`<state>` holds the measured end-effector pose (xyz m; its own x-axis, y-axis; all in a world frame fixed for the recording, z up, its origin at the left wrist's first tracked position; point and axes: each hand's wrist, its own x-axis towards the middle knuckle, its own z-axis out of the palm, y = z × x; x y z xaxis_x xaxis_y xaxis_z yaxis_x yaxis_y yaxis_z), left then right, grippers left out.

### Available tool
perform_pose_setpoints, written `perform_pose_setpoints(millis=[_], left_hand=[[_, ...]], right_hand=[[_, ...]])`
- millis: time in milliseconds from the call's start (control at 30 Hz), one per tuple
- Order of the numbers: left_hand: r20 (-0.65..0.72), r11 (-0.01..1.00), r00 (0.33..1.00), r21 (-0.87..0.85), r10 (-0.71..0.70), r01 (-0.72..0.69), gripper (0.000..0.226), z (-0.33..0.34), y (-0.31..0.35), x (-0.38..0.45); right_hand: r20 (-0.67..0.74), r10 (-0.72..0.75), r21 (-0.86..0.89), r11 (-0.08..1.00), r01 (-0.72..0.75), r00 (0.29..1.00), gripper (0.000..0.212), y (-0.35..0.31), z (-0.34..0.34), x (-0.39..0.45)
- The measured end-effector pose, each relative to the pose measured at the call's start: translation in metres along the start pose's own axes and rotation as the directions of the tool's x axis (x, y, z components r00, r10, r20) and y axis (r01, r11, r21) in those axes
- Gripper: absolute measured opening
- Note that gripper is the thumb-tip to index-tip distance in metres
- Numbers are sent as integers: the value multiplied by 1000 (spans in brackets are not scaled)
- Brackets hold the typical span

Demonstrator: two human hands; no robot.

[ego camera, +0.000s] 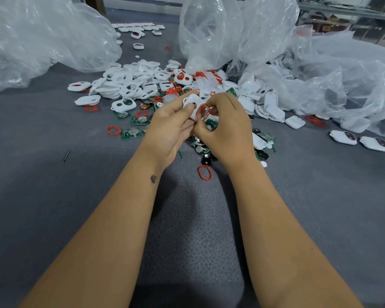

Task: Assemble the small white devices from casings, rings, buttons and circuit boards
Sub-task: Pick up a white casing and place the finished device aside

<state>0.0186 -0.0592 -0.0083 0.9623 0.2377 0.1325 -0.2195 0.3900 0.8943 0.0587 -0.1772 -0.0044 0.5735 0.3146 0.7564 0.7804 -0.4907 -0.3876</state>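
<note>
While my left hand grips a white casing just above the grey mat, my right hand pinches a red ring against the casing's opening. Behind the casing lies the heap of white casings; green circuit boards sit left of it, a loose red ring nearer me, and clear plastic bags beyond the heap.

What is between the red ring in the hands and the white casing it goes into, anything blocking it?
Nothing visible. The left hand holds the white casing and the right hand pinches the red ring right at the casing's opening. No other part lies between them, though the fingers hide part of the contact.
</note>
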Motion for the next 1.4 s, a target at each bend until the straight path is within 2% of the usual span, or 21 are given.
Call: perform_pose_setpoints(millis=[133,400,600,767,967,1067,1200,1267,1400], left_hand=[[1,1000,1000,-4,8,-8,36,2,0,-1],[6,999,1000,-39,4,-4,30,2,0,-3],[-47,995,999,-94,-18,14,21,0,1,-2],[-13,999,1000,-50,20,-20,18,-2,1,-3],[-20,990,1000,-140,9,-12,22,-4,3,-2],[-23,993,1000,-122,1,-4,23,-5,5,-2],[-32,993,999,-122,-4,0,21,-5,7,-3],[-40,992,999,-128,-11,6,21,-5,7,-3],[-24,994,1000,-105,-17,15,20,-4,7,-4]], right_hand=[[-1,-12,11,1000,12,1000,16,-1,-1,1],[-37,3,146,989,2,999,12,-2,-1,2],[-10,111,252,962,-105,994,17,-3,0,1],[37,226,311,923,-226,973,21,-6,3,-1],[113,257,380,881,-281,960,32,-10,2,-1],[192,332,451,806,-384,923,33,-10,2,0],[280,393,667,576,-472,876,28,-9,1,4],[308,409,719,491,-491,859,30,-8,1,6],[323,444,765,397,-507,836,29,-7,0,6]])
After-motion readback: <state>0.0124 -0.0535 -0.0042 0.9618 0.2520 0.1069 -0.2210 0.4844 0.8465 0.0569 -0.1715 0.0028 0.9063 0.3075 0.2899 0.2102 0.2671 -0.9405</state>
